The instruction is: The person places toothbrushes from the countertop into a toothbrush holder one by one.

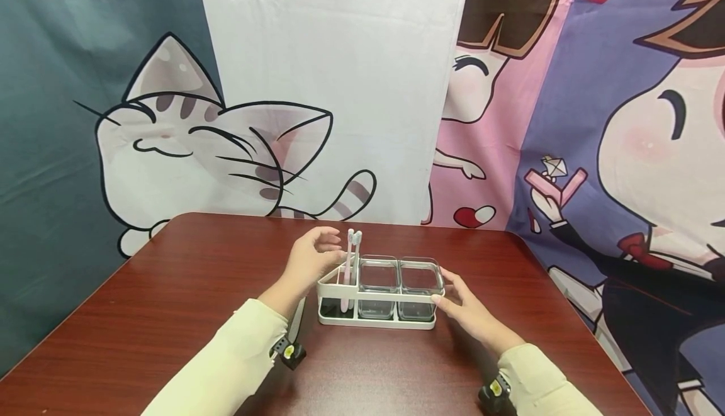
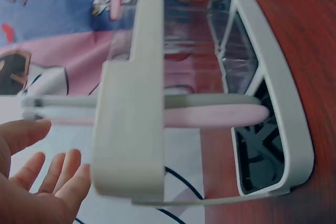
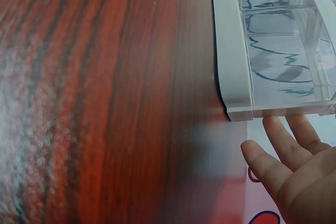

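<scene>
A white toothbrush holder (image 1: 378,323) stands on the table with two clear square cups, the left cup (image 1: 378,274) and the right cup (image 1: 420,275), side by side. In its left slot a pink toothbrush (image 2: 218,115) and a grey toothbrush (image 2: 210,99) stand upright, heads up. My left hand (image 1: 308,258) is beside them, fingers spread and holding nothing, the thumb close to the brushes' upper part. My right hand (image 1: 470,312) holds the holder's right end, thumb at the front rail and fingers around the side. In the right wrist view, fingertips (image 3: 273,124) touch that end; the thumb is hidden.
The brown wooden table (image 1: 198,296) extends around the holder on all sides. Behind its back edge hangs a cartoon-printed cloth (image 1: 340,57). A black wrist camera (image 1: 291,354) is strapped to the left wrist, and another camera (image 1: 494,394) to the right.
</scene>
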{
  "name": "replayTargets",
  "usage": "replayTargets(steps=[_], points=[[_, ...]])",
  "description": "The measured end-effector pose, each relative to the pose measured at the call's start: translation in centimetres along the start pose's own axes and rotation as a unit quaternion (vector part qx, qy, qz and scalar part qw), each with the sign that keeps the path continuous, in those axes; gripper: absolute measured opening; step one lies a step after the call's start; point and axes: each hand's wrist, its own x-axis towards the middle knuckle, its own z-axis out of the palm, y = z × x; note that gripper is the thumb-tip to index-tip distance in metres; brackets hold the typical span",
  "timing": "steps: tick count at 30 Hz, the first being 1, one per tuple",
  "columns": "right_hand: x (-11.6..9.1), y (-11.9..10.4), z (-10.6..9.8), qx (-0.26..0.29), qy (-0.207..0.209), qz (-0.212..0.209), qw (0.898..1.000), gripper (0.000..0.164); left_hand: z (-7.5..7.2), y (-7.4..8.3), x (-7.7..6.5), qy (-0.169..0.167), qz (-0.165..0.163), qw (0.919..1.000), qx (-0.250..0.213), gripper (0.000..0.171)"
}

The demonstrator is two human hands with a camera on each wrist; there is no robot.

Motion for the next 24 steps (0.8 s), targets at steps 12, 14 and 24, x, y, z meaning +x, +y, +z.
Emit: replayTargets(steps=[12,14,24], points=[[0.1,0.0,0.1,0.0,0.004,0.003,1.0,0.067,-3.0,-0.6,0.8,-0.041,-0.093,0.984,-0.146,0.05],[0.1,0.1,0.1,0.001,0.004,0.004,1.0,0.067,-3.4,-0.8,0.9,-0.039,-0.102,0.9801,-0.166,0.051],[0.1,0.1,0.0,0.0,0.003,0.007,1.0,0.068,-4.8,-2.2,1.6,-0.008,-0.145,0.9679,-0.205,0.05]])
